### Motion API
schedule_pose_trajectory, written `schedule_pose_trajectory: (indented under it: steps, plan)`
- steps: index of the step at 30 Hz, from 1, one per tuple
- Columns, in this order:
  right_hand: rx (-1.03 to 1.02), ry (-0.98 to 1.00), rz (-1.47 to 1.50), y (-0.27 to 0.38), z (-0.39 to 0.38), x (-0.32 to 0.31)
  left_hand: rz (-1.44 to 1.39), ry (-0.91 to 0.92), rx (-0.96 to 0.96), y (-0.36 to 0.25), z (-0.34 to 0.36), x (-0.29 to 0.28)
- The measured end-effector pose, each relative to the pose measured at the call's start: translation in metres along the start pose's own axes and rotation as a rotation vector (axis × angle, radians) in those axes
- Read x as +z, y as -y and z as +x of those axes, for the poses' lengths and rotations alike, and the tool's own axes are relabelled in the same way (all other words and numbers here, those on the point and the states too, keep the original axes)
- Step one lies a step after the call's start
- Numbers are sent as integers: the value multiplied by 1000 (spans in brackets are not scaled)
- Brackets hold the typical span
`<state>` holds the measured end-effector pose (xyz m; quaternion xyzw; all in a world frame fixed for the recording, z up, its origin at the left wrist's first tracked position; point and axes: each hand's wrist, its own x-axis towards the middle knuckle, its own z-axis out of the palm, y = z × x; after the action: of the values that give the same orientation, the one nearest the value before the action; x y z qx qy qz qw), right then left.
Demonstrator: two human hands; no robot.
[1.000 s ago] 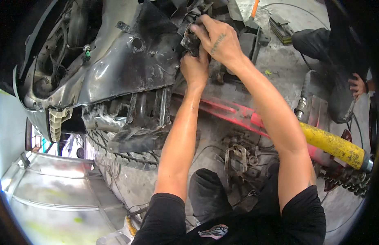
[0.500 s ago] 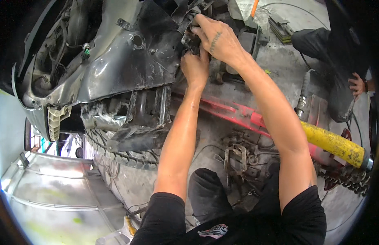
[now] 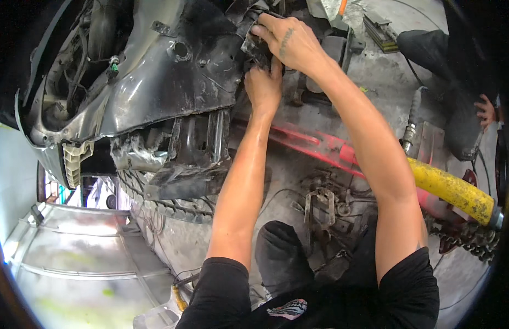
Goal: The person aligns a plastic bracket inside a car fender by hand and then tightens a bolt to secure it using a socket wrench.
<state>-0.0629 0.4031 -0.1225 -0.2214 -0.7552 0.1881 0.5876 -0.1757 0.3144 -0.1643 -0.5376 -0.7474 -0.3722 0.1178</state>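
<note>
A small dark, scuffed metal bracket (image 3: 255, 50) sits between my two hands, at the edge of a car's bare inner body panel (image 3: 175, 82). My right hand (image 3: 294, 45) reaches over it from above, with the thumb and fingers closed on its upper end. From below, my left hand (image 3: 264, 90) is closed at its lower end, the thumb pointing up beside it. My left fingertips are partly hidden behind the piece. Whether the bracket is loose or fixed to the body cannot be seen.
Below my arms runs a red steel beam (image 3: 315, 141) with a yellow cylinder (image 3: 452, 189) at its right end. Metal clamps and chains (image 3: 323, 205) lie on the floor. Another person's hand (image 3: 486, 112) rests at the right. A silver panel (image 3: 73, 257) lies lower left.
The view has shifted slightly. Both hands stay at the bracket, which looks a little more tilted, and my right fingers have moved slightly on it.
</note>
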Motion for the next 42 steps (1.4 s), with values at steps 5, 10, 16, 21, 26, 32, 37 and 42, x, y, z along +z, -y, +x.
schedule_pose_trajectory:
  steps: [5,10,16,21,26,32,37,42]
  plan:
    - [209,21,183,-6,-1,14,58,66,57,21,-18,3]
    - [-183,9,-1,-7,-3,-12,125,127,20,30,-24,-1]
    - [-83,8,97,-11,0,7,146,144,104,79,-47,19]
    - [-5,70,21,8,-3,-3,476,122,19,94,-55,18]
    - [-165,-51,54,3,-7,-12,607,88,85,93,-58,21]
    - [72,-93,87,9,-4,6,362,139,-45,99,-62,27]
    - [-236,-27,-6,-2,0,-12,424,166,2,97,-65,14]
    - [-100,-73,81,-13,0,12,240,259,-80,78,-74,21]
